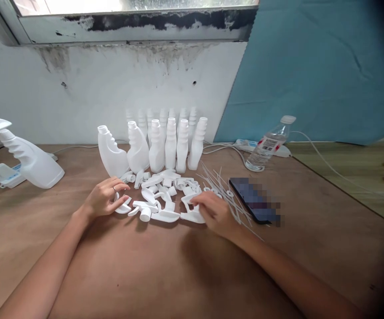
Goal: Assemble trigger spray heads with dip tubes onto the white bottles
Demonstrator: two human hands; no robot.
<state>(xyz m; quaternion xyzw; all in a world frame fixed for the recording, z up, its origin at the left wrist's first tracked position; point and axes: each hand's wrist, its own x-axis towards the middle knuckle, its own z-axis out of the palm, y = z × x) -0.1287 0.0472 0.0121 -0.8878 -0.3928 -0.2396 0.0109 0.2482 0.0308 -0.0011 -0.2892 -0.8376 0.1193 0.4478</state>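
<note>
White bottles (157, 153), brown table (139, 274), blue cloth (311, 66)
The spray heads (165, 215) are plain white and the thin tubes (241, 212) whitish; the phone (250, 197) is dark; the clear water bottle (256, 157) has a white cap (288, 119) and red on its label (270, 144); grey-brown stains streak the white wall (112, 75), and black blotches the pale grey window frame (45, 30).

Hands (103, 198) at scattered white spray heads (165, 216), standing bottles (171, 148) behind

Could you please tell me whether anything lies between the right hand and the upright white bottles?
Yes: a pile of white trigger sprayer heads lies between the right hand and the bottles.
</note>
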